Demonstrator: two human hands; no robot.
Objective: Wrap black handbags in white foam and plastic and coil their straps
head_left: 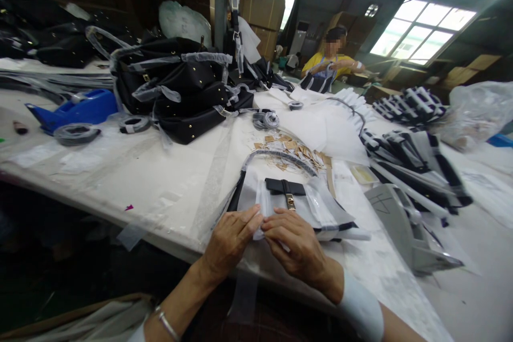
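While I watch from my remote station, the left hand (pixel 230 240) and right hand (pixel 296 243) pinch narrowly at a clear plastic film (pixel 318 208), apparently to keep it flat over a grey-and-black handbag (pixel 276 208) with a gold clasp (pixel 290 202), which lies at the near edge of the white worktable (pixel 120 181).

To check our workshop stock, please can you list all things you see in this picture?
Table: one, white, across the view.
Wrapped handbags: several, black, far left.
Handbag with gold clasp: one, grey and black, front centre.
Tape rolls: about four, grey, scattered.
Tape dispenser: one, blue, left side.
Labels: many, tan, behind the clasped handbag.
Striped bundles: several, black and white, right side.
Co-worker: one, yellow shirt, far end.
Left hand: one, on the clasped handbag.
Right hand: one, on the clasped handbag.
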